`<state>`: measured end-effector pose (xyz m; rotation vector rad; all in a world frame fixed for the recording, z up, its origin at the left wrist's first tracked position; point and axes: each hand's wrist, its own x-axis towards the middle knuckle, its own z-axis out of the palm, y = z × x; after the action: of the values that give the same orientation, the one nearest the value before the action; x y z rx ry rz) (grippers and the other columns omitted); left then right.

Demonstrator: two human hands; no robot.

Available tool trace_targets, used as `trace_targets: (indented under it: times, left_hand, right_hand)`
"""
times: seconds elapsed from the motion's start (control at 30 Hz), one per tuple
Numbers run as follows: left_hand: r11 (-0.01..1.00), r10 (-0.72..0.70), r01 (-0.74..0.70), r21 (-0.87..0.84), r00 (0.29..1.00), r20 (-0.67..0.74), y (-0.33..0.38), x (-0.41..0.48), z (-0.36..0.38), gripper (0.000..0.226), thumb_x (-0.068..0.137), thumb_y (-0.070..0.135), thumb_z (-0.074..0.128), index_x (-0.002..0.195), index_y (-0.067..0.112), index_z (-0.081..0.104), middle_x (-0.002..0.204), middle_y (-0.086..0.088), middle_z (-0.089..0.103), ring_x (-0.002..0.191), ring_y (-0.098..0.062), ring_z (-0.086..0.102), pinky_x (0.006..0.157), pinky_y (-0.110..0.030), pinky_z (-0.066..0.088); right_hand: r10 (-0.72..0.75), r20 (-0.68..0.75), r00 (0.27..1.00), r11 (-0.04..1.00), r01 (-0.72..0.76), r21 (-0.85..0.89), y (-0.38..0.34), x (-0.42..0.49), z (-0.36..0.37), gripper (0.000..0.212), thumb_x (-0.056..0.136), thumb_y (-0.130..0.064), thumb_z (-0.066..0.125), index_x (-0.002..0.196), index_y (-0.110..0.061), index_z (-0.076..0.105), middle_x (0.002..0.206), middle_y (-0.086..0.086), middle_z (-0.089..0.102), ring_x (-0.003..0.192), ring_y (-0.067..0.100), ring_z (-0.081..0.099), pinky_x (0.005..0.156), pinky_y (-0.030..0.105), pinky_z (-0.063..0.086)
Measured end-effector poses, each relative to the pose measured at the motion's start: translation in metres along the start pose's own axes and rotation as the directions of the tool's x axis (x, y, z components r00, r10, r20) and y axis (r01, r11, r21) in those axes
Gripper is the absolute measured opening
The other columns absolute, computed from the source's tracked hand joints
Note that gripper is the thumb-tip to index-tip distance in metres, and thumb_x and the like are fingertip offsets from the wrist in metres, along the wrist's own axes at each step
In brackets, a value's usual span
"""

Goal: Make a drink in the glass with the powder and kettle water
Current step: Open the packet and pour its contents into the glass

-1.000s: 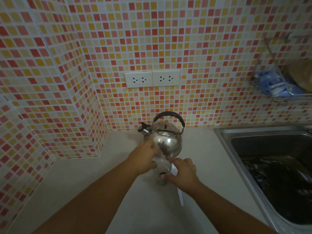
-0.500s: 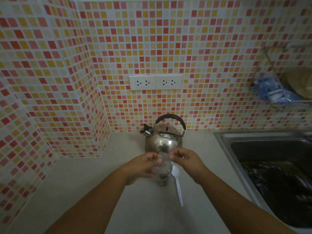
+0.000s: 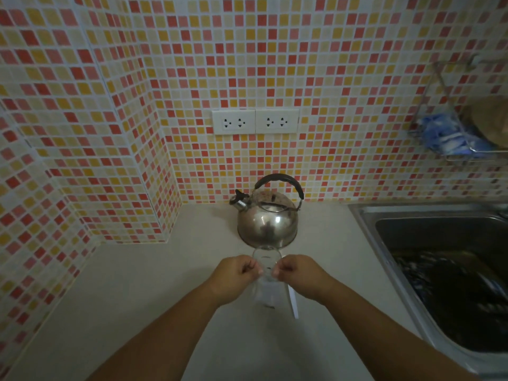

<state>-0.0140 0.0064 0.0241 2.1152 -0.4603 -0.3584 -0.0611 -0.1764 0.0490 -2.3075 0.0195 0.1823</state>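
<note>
The kettle point(image 3: 268, 219) stands on the tabletop point(image 3: 137, 292) against the back wall, below the sockets point(image 3: 255, 121). The glass point(image 3: 267, 273) stands just before it, between the left hand point(image 3: 235, 276) and right hand point(image 3: 299, 274). The spoon point(image 3: 293, 301) lies right of the glass; the sink point(image 3: 445, 270) lies far right.

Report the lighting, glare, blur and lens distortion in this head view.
Head view: dim, warm light; bright glare spot on the kettle; wide-angle bending curves the tile lines near the edges; the sink contents are smeared by blur; the sachet between left hand and right hand is soft.
</note>
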Motion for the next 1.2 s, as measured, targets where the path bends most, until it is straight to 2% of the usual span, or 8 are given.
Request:
trace_targets:
  times: [0.13,0.3,0.43,0.6,0.73,0.83,1.0,1.2]
  left_hand:
    - [0.99,-0.142,0.142,-0.009,0.99,-0.018,-0.017,-0.003,0.017,0.011,0.081,0.015,0.065,0.072,0.021,0.066,0.074,-0.006,0.065,0.068,-0.017,0.056,0.067,-0.033,0.048]
    - [0.973,-0.213,0.215,0.082,0.976,-0.038,-0.037,0.003,0.041,0.014,0.077,0.008,0.063,0.073,0.021,0.068,0.077,-0.002,0.069,0.075,-0.014,0.06,0.063,-0.02,0.042]
    - [0.97,-0.216,0.225,0.096,0.972,-0.096,-0.042,0.006,0.051,0.005,0.075,0.009,0.069,0.076,0.013,0.07,0.086,-0.008,0.074,0.076,-0.013,0.063,0.06,-0.011,0.04]
    - [0.956,-0.217,0.243,0.167,0.963,-0.159,-0.051,0.007,0.061,0.011,0.075,0.014,0.069,0.085,0.013,0.067,0.086,-0.011,0.072,0.084,-0.024,0.066,0.072,-0.025,0.047]
    - [0.957,-0.223,0.253,0.145,0.955,-0.197,-0.053,0.006,0.062,0.028,0.073,0.021,0.074,0.097,0.011,0.06,0.091,-0.009,0.065,0.087,-0.025,0.061,0.072,-0.026,0.043]
    - [0.955,-0.268,0.293,0.047,0.918,-0.293,-0.054,0.002,0.056,0.025,0.073,0.023,0.073,0.089,0.015,0.056,0.08,-0.006,0.059,0.079,-0.026,0.06,0.068,-0.026,0.042]
    - [0.976,-0.205,0.205,-0.068,0.783,-0.587,-0.038,0.024,0.014,0.016,0.076,0.01,0.067,0.082,0.013,0.052,0.074,-0.013,0.057,0.074,-0.033,0.058,0.07,-0.034,0.043]
    - [0.999,-0.029,0.014,-0.029,0.776,-0.63,0.023,0.111,-0.049,0.017,0.081,0.014,0.059,0.095,0.019,0.051,0.09,-0.006,0.057,0.085,-0.026,0.057,0.07,-0.029,0.041]
  right_hand:
    - [0.128,0.038,0.991,0.99,-0.13,0.056,0.018,-0.002,0.017,0.011,0.075,-0.017,0.068,0.082,-0.011,0.074,0.079,0.005,0.069,0.084,0.017,0.064,0.066,0.017,0.043]
    - [0.271,-0.042,0.962,0.943,-0.274,-0.191,0.045,0.012,0.05,0.022,0.079,-0.027,0.055,0.083,-0.014,0.072,0.093,0.01,0.072,0.092,0.025,0.064,0.076,0.027,0.047]
    - [0.221,-0.187,0.957,0.864,-0.281,-0.418,0.053,0.017,0.063,0.027,0.082,-0.027,0.045,0.087,-0.016,0.069,0.094,0.009,0.072,0.095,0.031,0.058,0.08,0.032,0.044]
    - [0.167,-0.265,0.95,0.81,-0.286,-0.513,0.063,0.017,0.077,0.024,0.081,-0.027,0.045,0.08,-0.018,0.067,0.084,0.007,0.071,0.089,0.028,0.053,0.072,0.034,0.036]
    - [0.194,-0.278,0.941,0.832,-0.308,-0.462,0.063,0.017,0.077,0.021,0.075,-0.033,0.05,0.085,-0.021,0.065,0.088,0.005,0.069,0.093,0.028,0.052,0.075,0.035,0.036]
    - [0.243,-0.319,0.916,0.912,-0.328,-0.247,0.063,0.013,0.068,0.019,0.07,-0.033,0.056,0.085,-0.024,0.062,0.088,0.004,0.068,0.092,0.028,0.051,0.077,0.035,0.038]
    - [0.209,-0.616,0.759,0.977,-0.19,0.097,0.053,0.023,0.021,0.015,0.071,-0.017,0.063,0.085,-0.018,0.058,0.077,0.002,0.059,0.086,0.03,0.053,0.075,0.039,0.044]
    - [-0.065,-0.647,0.76,0.997,0.029,-0.066,0.008,0.105,-0.052,0.033,0.08,-0.025,0.065,0.111,-0.018,0.055,0.109,0.004,0.058,0.107,0.024,0.048,0.088,0.031,0.039]
